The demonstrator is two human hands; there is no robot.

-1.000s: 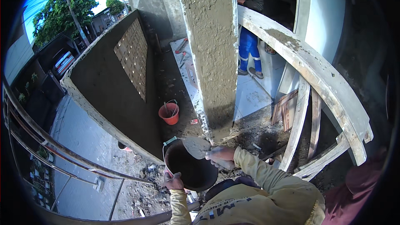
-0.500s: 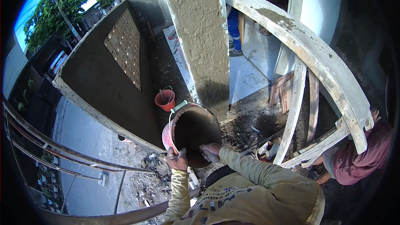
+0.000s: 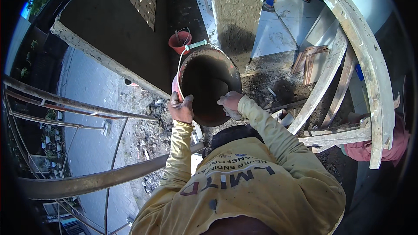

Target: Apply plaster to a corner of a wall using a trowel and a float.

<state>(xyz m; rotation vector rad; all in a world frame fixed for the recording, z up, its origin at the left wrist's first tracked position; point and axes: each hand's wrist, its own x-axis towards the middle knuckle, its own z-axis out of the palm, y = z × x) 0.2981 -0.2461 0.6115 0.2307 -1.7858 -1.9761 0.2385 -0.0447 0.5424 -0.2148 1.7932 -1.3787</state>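
A large red bucket (image 3: 229,66), coated inside with dried mortar, is tilted with its mouth toward me. Its wire handle carries a pale green grip (image 3: 196,45) at the far side. My left hand (image 3: 181,109) is closed on the bucket's left rim, thumb toward the opening. At the right side of the mouth my right hand (image 3: 231,102) is curled into a fist; what it holds, if anything, I cannot make out. Deep shadow hides much of the bucket's inside, where a rounded shape shows faintly near my right fingers.
Beyond stands a smaller red bucket (image 3: 179,41), beside a freshly plastered column (image 3: 237,13). A low wall (image 3: 109,30) runs along the left, with metal railing (image 3: 82,106) nearer. Curved timber formwork (image 3: 363,52) arches at right; a person in a maroon shirt (image 3: 394,141) is behind it. Rubble covers the ground.
My view has tipped downward, so the scene sits higher in the picture. My right hand has shifted from inside the bucket's mouth to its right edge. My left hand keeps its grip.
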